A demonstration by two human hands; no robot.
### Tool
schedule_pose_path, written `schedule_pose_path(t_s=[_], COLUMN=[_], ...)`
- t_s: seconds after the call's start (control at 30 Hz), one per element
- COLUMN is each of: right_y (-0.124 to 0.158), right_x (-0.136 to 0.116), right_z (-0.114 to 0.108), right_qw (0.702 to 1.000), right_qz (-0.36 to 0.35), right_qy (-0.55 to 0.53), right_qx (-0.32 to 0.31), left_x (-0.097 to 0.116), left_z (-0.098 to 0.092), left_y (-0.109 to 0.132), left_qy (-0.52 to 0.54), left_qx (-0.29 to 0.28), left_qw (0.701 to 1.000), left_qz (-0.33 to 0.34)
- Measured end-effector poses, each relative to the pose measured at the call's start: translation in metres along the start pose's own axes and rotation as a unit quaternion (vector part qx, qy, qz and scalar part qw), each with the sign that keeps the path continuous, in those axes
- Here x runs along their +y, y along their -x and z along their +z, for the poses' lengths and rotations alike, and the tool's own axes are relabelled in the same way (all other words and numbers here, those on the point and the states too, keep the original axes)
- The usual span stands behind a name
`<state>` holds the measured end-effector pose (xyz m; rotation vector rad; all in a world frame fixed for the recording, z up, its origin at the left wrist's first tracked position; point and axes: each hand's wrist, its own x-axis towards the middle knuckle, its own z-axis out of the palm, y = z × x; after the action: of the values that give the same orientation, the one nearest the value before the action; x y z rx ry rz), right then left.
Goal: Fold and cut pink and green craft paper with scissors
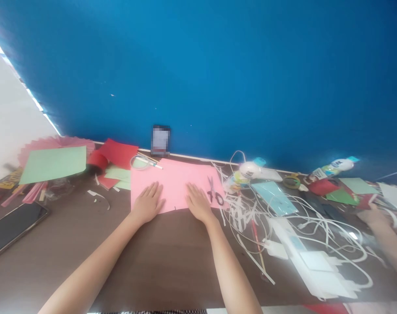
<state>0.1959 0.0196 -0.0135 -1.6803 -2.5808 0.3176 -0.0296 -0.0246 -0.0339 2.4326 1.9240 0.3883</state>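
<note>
A pink sheet of paper lies on the dark brown table in front of me. My left hand rests flat on its left part, fingers stretched out. On the middle-right part lies my right hand, also flat with the fingers extended. Neither hand grips anything. Just right of my right hand, a pair of scissors with dark handles sits on the pink paper. A roll of clear tape and a white pen-like stick are by the sheet's upper left corner.
White paper strips, tangled cables and a power strip spread to the right, with glue bottles behind. At left are green paper, red paper and a phone. Another person's hand is at far right.
</note>
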Motion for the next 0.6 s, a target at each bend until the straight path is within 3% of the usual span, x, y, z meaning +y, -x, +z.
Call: schedule_pose_path(t_s=[0.27, 0.4, 0.5, 0.6], right_y=[0.000, 0.001, 0.001, 0.001], right_x=[0.003, -0.001, -0.001, -0.001], right_z=[0.001, 0.001, 0.003, 0.007], right_qw=[1.000, 0.997, 0.995, 0.990], right_qz=[0.000, 0.010, 0.030, 0.059], right_qy=[0.003, -0.004, -0.005, 0.002], right_qx=[0.031, 0.073, 0.099, 0.129], left_x=[-0.017, -0.021, -0.016, -0.001], left_z=[-0.004, -0.014, -0.024, -0.030], left_y=[-0.002, -0.005, -0.002, 0.010], left_qy=[0.024, 0.040, 0.040, 0.047], left_qx=[-0.036, -0.104, -0.163, -0.188], left_qw=[0.998, 0.992, 0.984, 0.978], left_qz=[0.050, 0.061, 0.061, 0.073])
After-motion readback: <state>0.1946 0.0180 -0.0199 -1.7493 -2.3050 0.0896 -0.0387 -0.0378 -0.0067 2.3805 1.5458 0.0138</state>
